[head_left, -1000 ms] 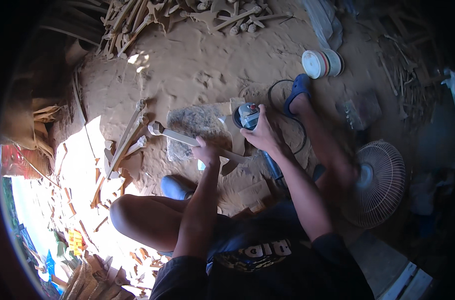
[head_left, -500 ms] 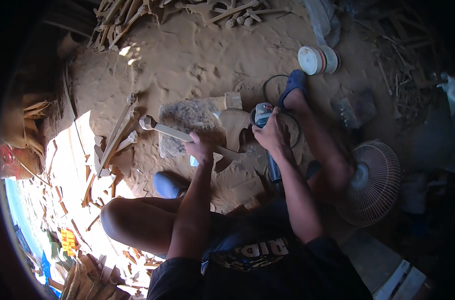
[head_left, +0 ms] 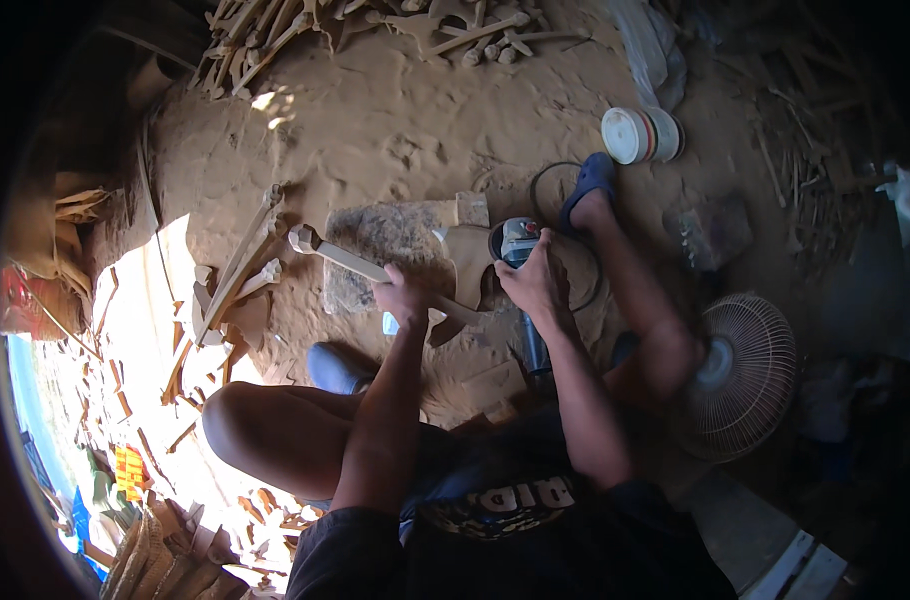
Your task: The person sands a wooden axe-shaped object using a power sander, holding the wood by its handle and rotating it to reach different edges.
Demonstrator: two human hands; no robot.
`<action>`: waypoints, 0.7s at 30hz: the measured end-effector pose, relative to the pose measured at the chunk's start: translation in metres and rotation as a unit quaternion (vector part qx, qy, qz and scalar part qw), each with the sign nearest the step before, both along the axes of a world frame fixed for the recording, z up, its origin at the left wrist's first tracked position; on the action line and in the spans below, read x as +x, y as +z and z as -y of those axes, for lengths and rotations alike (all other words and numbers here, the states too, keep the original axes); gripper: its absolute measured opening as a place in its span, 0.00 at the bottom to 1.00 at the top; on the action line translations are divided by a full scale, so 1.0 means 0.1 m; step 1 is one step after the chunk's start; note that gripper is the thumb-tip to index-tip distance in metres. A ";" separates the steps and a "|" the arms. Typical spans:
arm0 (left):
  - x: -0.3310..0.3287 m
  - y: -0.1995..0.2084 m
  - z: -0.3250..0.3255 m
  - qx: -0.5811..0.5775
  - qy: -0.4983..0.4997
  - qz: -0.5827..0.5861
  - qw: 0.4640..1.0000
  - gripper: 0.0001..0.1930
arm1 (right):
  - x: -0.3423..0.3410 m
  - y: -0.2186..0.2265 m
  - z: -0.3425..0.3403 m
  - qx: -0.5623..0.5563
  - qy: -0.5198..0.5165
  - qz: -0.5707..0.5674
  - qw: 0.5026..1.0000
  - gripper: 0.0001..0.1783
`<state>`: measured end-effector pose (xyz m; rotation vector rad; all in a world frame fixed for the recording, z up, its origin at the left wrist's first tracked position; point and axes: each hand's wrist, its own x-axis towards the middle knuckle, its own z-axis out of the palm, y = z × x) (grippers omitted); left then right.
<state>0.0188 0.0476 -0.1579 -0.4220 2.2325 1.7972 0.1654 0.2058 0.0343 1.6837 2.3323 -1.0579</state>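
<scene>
A pale wooden stick with a knobbed, faceted end (head_left: pixel 347 262) is gripped near its middle by my left hand (head_left: pixel 403 300). It slants across a stained stone-like block (head_left: pixel 360 225), knob to the far left. My right hand (head_left: pixel 537 285) is closed around the head end of an angle grinder (head_left: pixel 520 238), whose dark body (head_left: pixel 535 345) points back toward me. The grinder's disc is mostly hidden, facing left. A flat piece of wood (head_left: pixel 465 250) lies between the block and the grinder. The stick's near end sits just left of the grinder, apart from my right fingers.
Several similar knobbed sticks (head_left: pixel 240 265) lie left on the sandy ground, with a larger pile (head_left: pixel 265 45) far off. A round fan (head_left: pixel 745 375) stands by my right leg. A white tub (head_left: pixel 640 135) lies beyond my right clog (head_left: pixel 590 185). A dark cable (head_left: pixel 545 180) loops beside the grinder.
My right hand and the grinder have shifted slightly left, toward the stick. The stick's knobbed end has swung slightly away from me. Both holds are unchanged, and the whole view has shifted a little.
</scene>
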 end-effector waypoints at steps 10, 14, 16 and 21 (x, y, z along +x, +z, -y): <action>-0.39 0.45 0.04 0.200 -0.137 0.057 0.968 0.10 | 0.47 0.23 -0.15 0.119 0.078 -0.144 0.979 0.55; -0.90 0.36 0.41 0.337 -0.161 0.135 0.918 0.20 | 0.03 0.76 0.02 0.064 0.204 -0.061 0.975 0.54; -0.92 0.49 0.22 0.335 -0.059 0.230 0.912 0.22 | 0.05 0.80 0.00 0.068 0.231 -0.034 0.970 0.55; -0.87 0.58 0.18 0.299 -0.030 0.175 0.937 0.19 | 0.15 0.66 0.21 0.069 0.204 -0.052 0.975 0.56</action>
